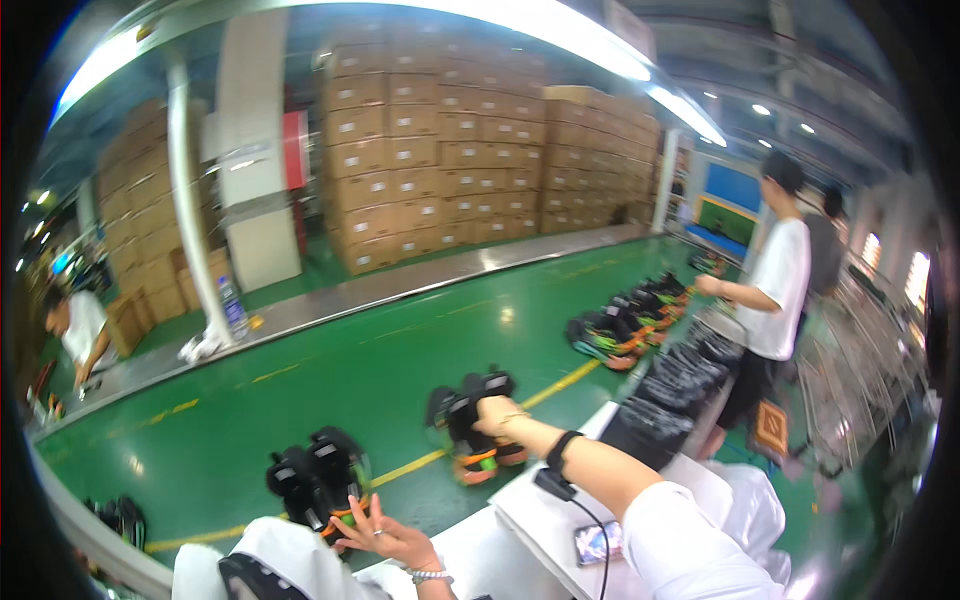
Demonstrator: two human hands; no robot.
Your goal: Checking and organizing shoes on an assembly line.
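The right hand (493, 415) gripped a black shoe (480, 395) with an orange and green sole, held out over the green floor (330, 390). The left hand (388, 538), fingers spread, rested against a second black shoe (318, 478) lower down. A white counter (540, 515) with a phone (595, 543) lay below the right forearm. More shoes (630, 320) were lined up near a person in a white shirt (780, 290).

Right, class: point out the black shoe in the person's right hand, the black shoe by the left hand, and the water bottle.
Black shoe in right hand (478, 405), head view, on its dark upper.
Black shoe at left hand (315, 475), head view, on its black upper.
Water bottle (233, 309), head view, on its body.
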